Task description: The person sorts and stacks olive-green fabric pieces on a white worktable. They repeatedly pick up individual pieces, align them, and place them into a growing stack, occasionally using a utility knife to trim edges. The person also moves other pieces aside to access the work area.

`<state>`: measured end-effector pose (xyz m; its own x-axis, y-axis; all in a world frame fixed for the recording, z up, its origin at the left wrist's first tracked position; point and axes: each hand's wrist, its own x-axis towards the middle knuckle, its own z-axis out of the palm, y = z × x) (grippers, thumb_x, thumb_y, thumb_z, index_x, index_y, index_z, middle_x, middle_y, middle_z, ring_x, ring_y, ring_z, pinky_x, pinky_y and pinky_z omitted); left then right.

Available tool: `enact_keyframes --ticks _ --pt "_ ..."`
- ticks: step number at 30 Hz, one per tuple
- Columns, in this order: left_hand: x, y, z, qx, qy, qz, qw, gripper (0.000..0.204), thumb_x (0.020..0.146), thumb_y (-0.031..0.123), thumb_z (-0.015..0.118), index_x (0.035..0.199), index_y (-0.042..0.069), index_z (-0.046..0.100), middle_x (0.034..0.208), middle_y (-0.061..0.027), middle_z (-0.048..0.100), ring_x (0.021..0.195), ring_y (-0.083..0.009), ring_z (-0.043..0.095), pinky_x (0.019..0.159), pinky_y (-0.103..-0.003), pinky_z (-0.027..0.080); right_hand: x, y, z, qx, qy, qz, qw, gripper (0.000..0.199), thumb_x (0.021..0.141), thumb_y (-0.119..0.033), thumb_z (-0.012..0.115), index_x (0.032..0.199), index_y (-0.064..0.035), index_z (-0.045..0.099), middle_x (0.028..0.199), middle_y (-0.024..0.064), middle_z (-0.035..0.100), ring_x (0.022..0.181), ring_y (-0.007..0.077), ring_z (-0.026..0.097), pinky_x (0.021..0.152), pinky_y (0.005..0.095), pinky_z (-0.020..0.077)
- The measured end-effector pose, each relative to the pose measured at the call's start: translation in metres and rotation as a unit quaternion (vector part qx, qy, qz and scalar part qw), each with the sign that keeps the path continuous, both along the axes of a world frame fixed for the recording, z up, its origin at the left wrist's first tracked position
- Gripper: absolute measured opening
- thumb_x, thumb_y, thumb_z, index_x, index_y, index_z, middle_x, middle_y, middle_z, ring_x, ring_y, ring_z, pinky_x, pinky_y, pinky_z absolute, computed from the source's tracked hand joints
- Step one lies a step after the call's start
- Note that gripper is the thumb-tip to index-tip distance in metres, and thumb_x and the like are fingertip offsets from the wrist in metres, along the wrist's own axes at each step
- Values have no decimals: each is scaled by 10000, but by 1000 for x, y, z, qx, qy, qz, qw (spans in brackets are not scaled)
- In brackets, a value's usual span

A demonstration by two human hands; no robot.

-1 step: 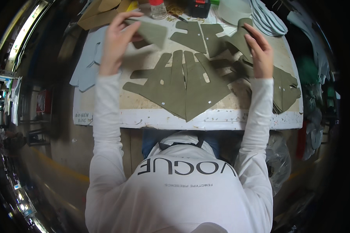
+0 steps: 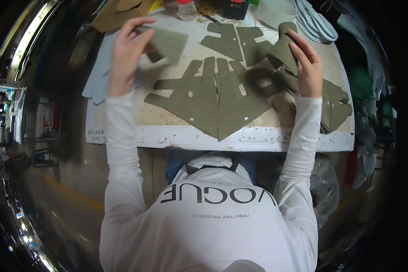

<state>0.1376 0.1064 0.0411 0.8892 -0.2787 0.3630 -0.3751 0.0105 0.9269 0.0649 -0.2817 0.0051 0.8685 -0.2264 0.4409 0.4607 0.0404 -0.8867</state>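
Note:
My left hand (image 2: 124, 56), over the table's left part, has its thumb and fingers closed at the edge of a flat olive cut piece (image 2: 173, 43); motion smears the piece. At the right, my right hand (image 2: 309, 65) grips a curled olive cut piece (image 2: 281, 50) between thumb and fingers. Between my hands lie two glove-shaped olive pieces (image 2: 197, 97) side by side, with small white stickers. Two smaller olive pieces (image 2: 224, 41) lie beyond them. A stack of olive pieces (image 2: 336, 106) rests by my right wrist, partly behind it.
Light grey-blue cut pieces (image 2: 96, 79) lie at the table's left edge, and more grey strips (image 2: 315, 22) at the far right. Along the back stand a cardboard box (image 2: 118, 16), a red-capped clear jar (image 2: 186, 11), a black-and-red device (image 2: 234, 9) and a white roll (image 2: 276, 13).
My left hand has shifted slightly left and toward me, and its olive piece has moved left with it. My right hand has moved slightly right, still gripping the curled piece.

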Motion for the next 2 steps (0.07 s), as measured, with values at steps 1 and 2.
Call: enact_keyframes --ticks 1,2 --pt "-16 15 6 28 16 64 997 306 914 101 660 1217 105 625 1013 -45 661 906 -99 642 732 -254 559 -12 10 3 13 58 3 998 316 927 -41 637 1240 -9 662 1150 52 687 990 92 620 889 211 476" --pt "-20 17 8 38 26 76 996 306 914 101 660 1217 105 625 1013 -45 661 906 -99 642 732 -254 559 -20 20 4 5 51 59 997 319 929 -41 632 1245 -13 660 1158 55 685 1016 97 620 911 213 472"
